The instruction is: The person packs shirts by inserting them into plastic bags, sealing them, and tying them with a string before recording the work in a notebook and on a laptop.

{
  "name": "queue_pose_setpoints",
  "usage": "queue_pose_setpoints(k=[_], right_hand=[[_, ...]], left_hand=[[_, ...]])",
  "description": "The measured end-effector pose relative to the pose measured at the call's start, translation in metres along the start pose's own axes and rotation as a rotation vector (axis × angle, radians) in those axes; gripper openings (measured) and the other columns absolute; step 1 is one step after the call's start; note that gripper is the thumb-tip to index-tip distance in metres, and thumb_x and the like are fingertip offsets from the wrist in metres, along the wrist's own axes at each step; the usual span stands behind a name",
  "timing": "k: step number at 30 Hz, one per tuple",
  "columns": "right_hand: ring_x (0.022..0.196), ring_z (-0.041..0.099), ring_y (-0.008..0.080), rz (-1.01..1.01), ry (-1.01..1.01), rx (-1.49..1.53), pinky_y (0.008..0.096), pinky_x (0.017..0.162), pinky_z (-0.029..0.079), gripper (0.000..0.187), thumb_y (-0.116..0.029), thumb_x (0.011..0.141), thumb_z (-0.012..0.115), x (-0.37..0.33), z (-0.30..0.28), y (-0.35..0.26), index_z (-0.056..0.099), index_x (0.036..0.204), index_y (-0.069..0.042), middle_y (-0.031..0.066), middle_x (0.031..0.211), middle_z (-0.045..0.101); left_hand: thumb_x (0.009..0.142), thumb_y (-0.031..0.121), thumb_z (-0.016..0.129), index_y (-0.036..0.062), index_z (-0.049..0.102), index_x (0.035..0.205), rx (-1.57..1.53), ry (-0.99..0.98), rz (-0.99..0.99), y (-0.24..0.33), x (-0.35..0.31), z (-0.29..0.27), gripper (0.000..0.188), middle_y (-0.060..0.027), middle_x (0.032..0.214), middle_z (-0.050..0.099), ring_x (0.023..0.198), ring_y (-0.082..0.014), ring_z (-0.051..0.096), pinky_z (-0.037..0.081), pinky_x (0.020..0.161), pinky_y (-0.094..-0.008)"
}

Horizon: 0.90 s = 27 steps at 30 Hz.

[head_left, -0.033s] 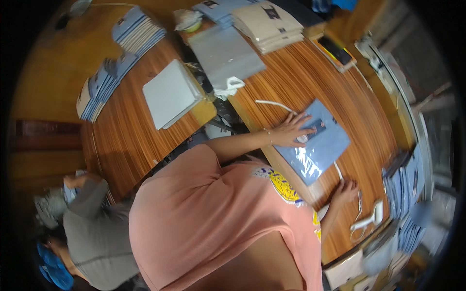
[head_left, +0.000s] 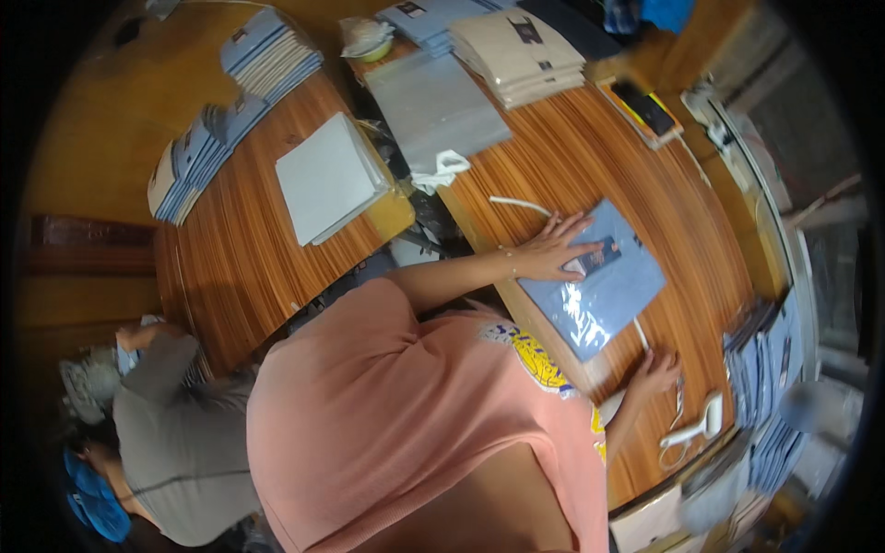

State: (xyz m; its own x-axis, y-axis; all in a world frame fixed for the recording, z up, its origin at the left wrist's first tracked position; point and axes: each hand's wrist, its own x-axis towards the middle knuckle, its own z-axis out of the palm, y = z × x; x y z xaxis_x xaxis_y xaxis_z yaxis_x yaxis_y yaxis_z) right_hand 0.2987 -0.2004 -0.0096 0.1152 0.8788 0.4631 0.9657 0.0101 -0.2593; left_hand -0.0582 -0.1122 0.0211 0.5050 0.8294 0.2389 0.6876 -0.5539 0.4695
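Observation:
My left hand [head_left: 558, 251] lies spread on a folded blue shirt [head_left: 599, 295] in a clear, shiny plastic bag, with its fingers over the dark label. A narrow white strip [head_left: 518, 202] comes out from beneath the bag on the far left side and again on the near right side. At that near right end, the fingers of my right hand [head_left: 657, 370] are curled on the strip, close to the table. Just beyond my right hand, to the right, lies a white handheld tool [head_left: 698, 426] with a cord.
Stacks of folded blue shirts [head_left: 761, 364] stand at the right edge; beige ones [head_left: 521, 55] are at the back. Grey plastic sheets [head_left: 433, 101], a white stack of sheets [head_left: 332, 180] and a phone [head_left: 643, 108] lie on the tables. Another person [head_left: 175, 452] is at the lower left.
The whole view has shifted slightly. Both hands keep their places at the bagged shirt and the white strip.

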Motion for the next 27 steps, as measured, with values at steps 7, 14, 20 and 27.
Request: queue_pose_setpoints(k=[7,14,20,27], right_hand=[[0.111,0.044,0.0328,0.017,0.072,0.377,0.0429,0.095,0.033,0.033,-0.018,0.085,0.058,0.080,0.014,-0.108,0.053,0.112,0.001,0.0175,0.117,0.051],[0.112,0.045,0.0359,-0.254,-0.334,0.689,0.0435,0.097,0.033,0.029,-0.010,0.080,0.058,0.112,0.089,-0.295,0.056,0.108,-0.003,0.0194,0.116,0.051],[0.122,0.034,0.0377,-0.493,-0.493,0.448,0.0524,0.101,0.022,0.042,-0.022,0.084,0.055,0.102,0.151,-0.376,0.047,0.121,-0.005,0.0197,0.126,0.042],[0.122,0.034,0.0360,-0.463,-0.524,0.321,0.0524,0.101,0.021,0.038,-0.021,0.084,0.055,0.102,0.151,-0.373,0.048,0.118,-0.005,0.0175,0.125,0.043]], left_hand=[[0.085,0.037,0.056,-0.0055,0.031,0.129,-0.324,1.004,-0.514,-0.184,0.020,-0.163,0.066,-0.0233,0.133,0.032,0.124,-0.0362,0.030,0.023,0.104,-0.0426],[0.081,0.031,0.058,-0.0103,0.049,0.115,-0.946,1.288,-0.897,-0.456,0.019,-0.252,0.054,-0.0202,0.113,0.055,0.099,-0.0261,0.055,0.043,0.086,-0.0341],[0.078,0.039,0.060,-0.0141,0.045,0.120,-1.154,1.416,-0.865,-0.552,0.040,-0.251,0.069,-0.0221,0.122,0.051,0.108,-0.0304,0.052,0.040,0.092,-0.0353],[0.072,0.025,0.069,-0.0102,0.048,0.117,-0.755,1.114,-1.285,-0.513,0.094,-0.250,0.062,-0.0192,0.124,0.048,0.106,-0.0282,0.052,0.044,0.086,-0.0359]])
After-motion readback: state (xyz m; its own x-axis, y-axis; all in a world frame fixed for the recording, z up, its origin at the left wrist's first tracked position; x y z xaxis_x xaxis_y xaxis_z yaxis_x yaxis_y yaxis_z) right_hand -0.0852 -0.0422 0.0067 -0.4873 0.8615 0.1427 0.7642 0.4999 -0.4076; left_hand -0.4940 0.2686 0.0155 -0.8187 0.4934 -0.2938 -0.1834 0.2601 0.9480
